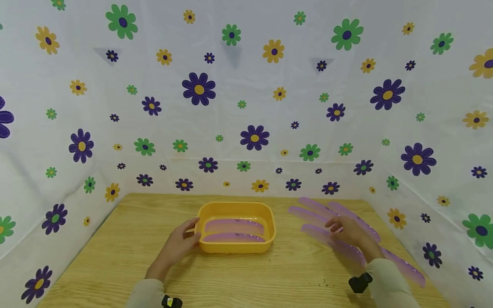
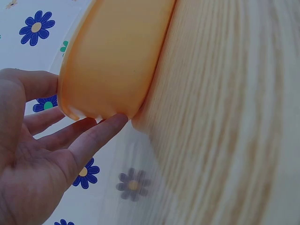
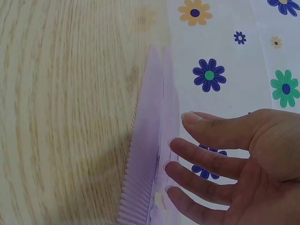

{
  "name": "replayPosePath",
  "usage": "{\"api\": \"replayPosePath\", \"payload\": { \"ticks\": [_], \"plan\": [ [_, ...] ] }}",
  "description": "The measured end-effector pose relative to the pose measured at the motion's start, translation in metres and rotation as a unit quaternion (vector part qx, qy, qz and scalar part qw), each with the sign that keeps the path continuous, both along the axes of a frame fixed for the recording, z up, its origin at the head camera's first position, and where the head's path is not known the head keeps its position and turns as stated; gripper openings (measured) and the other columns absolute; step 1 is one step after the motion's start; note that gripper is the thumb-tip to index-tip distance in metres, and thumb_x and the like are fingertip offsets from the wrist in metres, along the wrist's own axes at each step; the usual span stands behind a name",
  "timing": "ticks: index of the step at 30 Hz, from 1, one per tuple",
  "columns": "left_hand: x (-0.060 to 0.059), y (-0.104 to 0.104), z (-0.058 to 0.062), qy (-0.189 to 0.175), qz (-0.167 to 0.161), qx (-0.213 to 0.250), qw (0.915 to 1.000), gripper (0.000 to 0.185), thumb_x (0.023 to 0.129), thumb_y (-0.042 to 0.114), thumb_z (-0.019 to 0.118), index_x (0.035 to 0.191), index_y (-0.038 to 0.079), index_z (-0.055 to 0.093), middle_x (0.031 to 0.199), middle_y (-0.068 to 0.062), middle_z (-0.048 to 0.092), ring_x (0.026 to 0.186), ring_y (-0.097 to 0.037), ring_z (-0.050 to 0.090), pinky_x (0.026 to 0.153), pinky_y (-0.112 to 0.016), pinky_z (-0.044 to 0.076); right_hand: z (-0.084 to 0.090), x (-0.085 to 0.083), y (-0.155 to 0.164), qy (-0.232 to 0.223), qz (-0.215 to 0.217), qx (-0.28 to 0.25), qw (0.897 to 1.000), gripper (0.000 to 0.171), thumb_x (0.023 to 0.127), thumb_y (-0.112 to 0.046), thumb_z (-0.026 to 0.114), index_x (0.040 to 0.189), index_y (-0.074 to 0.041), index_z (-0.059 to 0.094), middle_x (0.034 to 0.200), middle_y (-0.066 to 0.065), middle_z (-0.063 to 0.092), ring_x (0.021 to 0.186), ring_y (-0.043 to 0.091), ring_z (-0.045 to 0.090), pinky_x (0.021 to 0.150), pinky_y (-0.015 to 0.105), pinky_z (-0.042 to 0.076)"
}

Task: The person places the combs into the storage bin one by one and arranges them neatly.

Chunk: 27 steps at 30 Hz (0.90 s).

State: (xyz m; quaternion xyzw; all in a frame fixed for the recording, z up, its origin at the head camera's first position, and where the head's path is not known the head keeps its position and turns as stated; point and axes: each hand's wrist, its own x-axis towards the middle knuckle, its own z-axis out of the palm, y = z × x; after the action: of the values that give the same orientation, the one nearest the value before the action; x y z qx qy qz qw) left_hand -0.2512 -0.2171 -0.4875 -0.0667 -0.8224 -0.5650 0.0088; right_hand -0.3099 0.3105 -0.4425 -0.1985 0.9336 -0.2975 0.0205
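At the centre of the wooden table sits a yellow plastic basin (image 1: 236, 247) with two purple combs (image 1: 235, 225) lying side by side in it. My left hand (image 1: 182, 239) touches the basin's left end; the left wrist view shows its fairly straight fingers (image 2: 101, 136) against the outer wall and rim. Several more purple combs (image 1: 313, 233) lie spread at the right, slanting away from me. Over them hovers my right hand (image 1: 348, 233), its fingers loosely bent and nothing held. From the right wrist view, a comb (image 3: 145, 131) with its teeth facing left lies close by the fingertips.
A white sheet (image 1: 231, 119) printed with flowers surrounds the wooden table (image 1: 154, 222) at the back and both sides. Small dark specks (image 1: 323, 282) dot the tabletop near the right wrist. Each wrist carries a small black device (image 1: 360, 282).
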Motion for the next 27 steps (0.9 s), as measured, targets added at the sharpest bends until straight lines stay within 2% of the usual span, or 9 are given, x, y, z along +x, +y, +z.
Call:
{"api": "replayPosePath", "payload": {
  "ticks": [12,15,27],
  "plan": [
    [0.000,0.001,0.001,-0.004,0.011,-0.010,0.9999,0.055,0.105,0.012,0.060,0.155,0.002,0.041,0.153,-0.027,0.048,0.130,-0.042,0.060,0.094,-0.035,0.063,-0.004,-0.001,0.006,-0.015,-0.036,0.032,0.999,0.024,0.088,0.003,0.070,0.112,0.004,0.070,0.104,0.025,0.073,0.097,0.040,0.069,0.083,0.052,0.061],
    [0.000,0.002,0.002,-0.004,0.010,-0.011,0.9999,0.055,0.105,0.012,0.059,0.155,0.002,0.041,0.153,-0.027,0.047,0.130,-0.042,0.059,0.094,-0.035,0.063,-0.004,-0.001,0.006,-0.015,-0.032,0.032,0.999,0.024,0.088,0.003,0.071,0.112,0.006,0.069,0.103,0.026,0.073,0.096,0.041,0.069,0.082,0.053,0.061],
    [0.000,0.001,-0.001,-0.002,0.005,-0.005,1.0000,0.054,0.105,0.014,0.059,0.155,0.003,0.041,0.152,-0.027,0.049,0.131,-0.043,0.059,0.094,-0.034,0.063,-0.013,-0.002,0.000,-0.050,-0.072,0.024,0.996,0.029,0.087,0.003,0.073,0.115,0.003,0.068,0.109,0.022,0.071,0.101,0.035,0.068,0.093,0.057,0.058]
  ]
}}
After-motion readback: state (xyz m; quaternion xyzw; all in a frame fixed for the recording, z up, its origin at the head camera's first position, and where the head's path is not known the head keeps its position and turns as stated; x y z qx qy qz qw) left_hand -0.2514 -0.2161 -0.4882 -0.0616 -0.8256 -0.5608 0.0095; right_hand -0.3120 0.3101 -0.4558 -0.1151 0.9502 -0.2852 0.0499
